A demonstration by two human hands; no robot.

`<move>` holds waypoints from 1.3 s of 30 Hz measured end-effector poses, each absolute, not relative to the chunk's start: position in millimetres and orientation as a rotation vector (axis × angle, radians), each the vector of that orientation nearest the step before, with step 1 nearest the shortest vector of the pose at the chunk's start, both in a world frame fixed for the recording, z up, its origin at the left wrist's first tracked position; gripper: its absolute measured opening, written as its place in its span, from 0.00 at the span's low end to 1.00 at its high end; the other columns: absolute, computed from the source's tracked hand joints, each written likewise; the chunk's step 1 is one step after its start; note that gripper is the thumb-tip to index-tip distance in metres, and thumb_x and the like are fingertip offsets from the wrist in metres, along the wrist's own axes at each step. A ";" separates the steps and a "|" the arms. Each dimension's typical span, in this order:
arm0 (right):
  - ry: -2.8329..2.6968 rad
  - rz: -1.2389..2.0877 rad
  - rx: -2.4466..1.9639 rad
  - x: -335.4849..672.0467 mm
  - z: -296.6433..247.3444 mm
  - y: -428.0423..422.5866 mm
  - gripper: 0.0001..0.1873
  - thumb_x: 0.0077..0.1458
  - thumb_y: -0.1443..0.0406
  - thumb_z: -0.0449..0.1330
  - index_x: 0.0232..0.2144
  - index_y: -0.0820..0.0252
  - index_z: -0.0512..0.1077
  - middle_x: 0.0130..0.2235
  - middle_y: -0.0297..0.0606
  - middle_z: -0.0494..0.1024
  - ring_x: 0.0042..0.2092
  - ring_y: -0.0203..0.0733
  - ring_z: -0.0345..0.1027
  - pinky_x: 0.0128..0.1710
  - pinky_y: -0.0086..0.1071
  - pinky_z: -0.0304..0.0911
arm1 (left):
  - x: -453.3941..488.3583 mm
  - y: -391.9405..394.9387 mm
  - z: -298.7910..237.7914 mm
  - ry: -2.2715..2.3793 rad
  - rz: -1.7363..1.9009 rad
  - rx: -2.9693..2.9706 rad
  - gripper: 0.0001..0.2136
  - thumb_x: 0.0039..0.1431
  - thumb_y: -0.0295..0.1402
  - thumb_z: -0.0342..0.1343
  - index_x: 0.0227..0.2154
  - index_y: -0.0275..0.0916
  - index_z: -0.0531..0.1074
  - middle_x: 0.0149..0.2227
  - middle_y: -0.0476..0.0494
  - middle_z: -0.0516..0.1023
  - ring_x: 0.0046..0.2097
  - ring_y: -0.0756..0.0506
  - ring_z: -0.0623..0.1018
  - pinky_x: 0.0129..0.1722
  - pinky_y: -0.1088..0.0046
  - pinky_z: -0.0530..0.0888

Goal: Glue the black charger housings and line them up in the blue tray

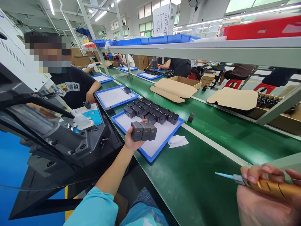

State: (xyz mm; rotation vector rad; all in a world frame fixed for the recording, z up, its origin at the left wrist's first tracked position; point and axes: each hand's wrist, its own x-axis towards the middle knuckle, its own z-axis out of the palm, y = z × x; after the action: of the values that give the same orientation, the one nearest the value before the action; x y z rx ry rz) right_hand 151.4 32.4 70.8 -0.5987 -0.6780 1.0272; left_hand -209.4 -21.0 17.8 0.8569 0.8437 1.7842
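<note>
My left hand (134, 142) grips three black power adapters (144, 131) side by side, with the small orange-marked port faces turned toward me. It is held above the near part of a blue-rimmed tray (154, 155) with a white lining. Rows of more black chargers (150, 110) stand on the far half of that tray, prongs upward. At the lower right, my right hand (265, 191) is closed around a gold-handled pen-like tool (270, 185). Its pale blue tapered tip points left, over the green table, apart from the chargers. Part of the handle is hidden by my fingers.
A single charger (191, 117) and a scrap of white paper (178, 141) lie right of the tray on the green conveyor table (199, 169). A machine (77, 144) stands at left, with a co-worker (77, 81) behind it. Cardboard boxes (232, 99) sit beyond, under a shelf (211, 53).
</note>
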 end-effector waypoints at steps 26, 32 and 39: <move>-0.727 0.932 -0.569 148.2 72.6 34.2 0.17 0.42 0.56 0.60 0.37 0.52 0.71 0.31 0.32 0.69 0.21 0.35 0.58 0.23 0.35 0.52 | -319.8 72.5 4.0 2.832 0.491 1.814 0.47 0.47 0.40 0.65 0.68 0.41 0.47 0.70 0.28 0.40 0.69 0.25 0.45 0.63 0.41 0.49; -0.718 0.928 -0.600 151.0 72.1 39.2 0.16 0.43 0.56 0.61 0.38 0.50 0.72 0.33 0.35 0.68 0.22 0.36 0.58 0.23 0.37 0.52 | -228.6 197.3 60.1 2.333 0.718 2.136 0.35 0.60 0.47 0.54 0.65 0.35 0.53 0.64 0.30 0.62 0.65 0.35 0.61 0.63 0.60 0.60; -0.726 0.916 -0.581 155.9 68.3 43.2 0.15 0.47 0.57 0.59 0.40 0.50 0.71 0.33 0.35 0.67 0.23 0.36 0.60 0.23 0.37 0.53 | -138.6 313.0 58.7 2.362 0.224 1.780 0.37 0.47 0.36 0.67 0.58 0.23 0.63 0.49 0.19 0.76 0.53 0.30 0.76 0.48 0.62 0.73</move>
State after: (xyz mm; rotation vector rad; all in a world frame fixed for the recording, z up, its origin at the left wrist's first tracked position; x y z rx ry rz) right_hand 155.9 43.2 68.3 -0.5806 -0.7263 0.9160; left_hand -138.6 313.0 58.7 1.7796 2.3625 0.2238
